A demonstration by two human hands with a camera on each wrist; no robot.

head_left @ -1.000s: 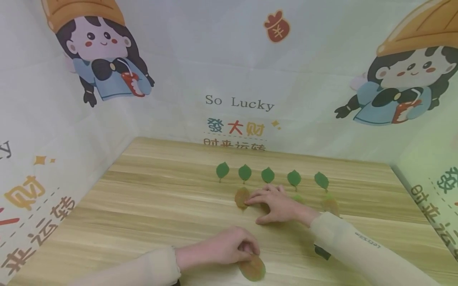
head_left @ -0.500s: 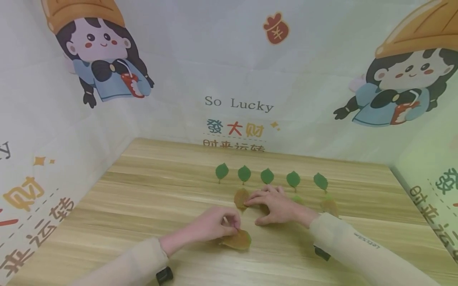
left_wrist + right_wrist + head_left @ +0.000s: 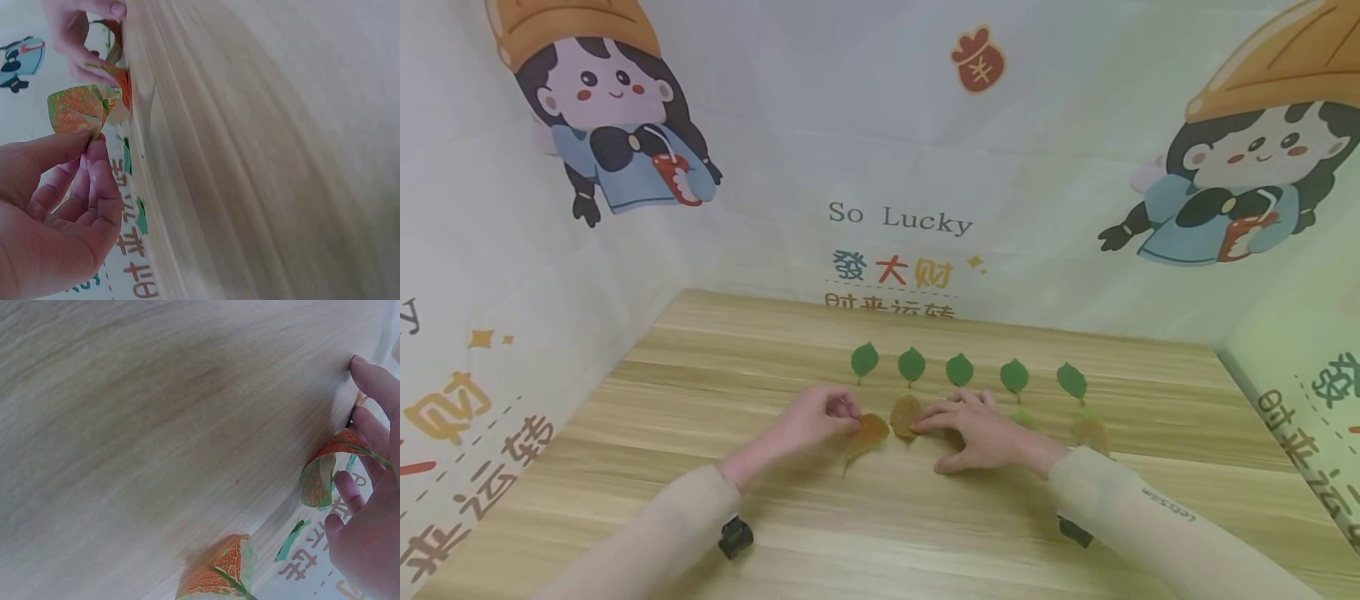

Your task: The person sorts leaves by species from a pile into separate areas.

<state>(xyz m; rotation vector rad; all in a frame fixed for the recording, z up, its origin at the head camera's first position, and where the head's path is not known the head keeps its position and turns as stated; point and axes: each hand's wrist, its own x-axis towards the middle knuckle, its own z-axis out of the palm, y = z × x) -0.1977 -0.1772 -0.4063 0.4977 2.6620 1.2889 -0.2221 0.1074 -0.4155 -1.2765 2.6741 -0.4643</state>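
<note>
My left hand (image 3: 820,421) pinches an orange-and-green leaf (image 3: 871,432) between thumb and index finger. In the left wrist view that leaf (image 3: 72,109) is slightly curled and held above the tabletop. My right hand (image 3: 981,432) rests with spread, bent fingers on the table; its fingertips touch the edge of a brownish-orange leaf (image 3: 906,417), just right of the pinched one. Another leaf lies partly hidden beneath the right palm. In the right wrist view, curled orange leaves (image 3: 219,569) lie near that hand.
Along the back of the wooden table (image 3: 700,367) runs a row of several green leaves (image 3: 865,360). A yellow-green and orange leaf (image 3: 1090,433) lies by the right forearm, partly covered. A printed cloth (image 3: 760,167) stands around the table's back and sides.
My left hand has carried its leaf from the near part of the table away and leftward, up beside the brownish-orange leaf. The right hand has stayed in place.
</note>
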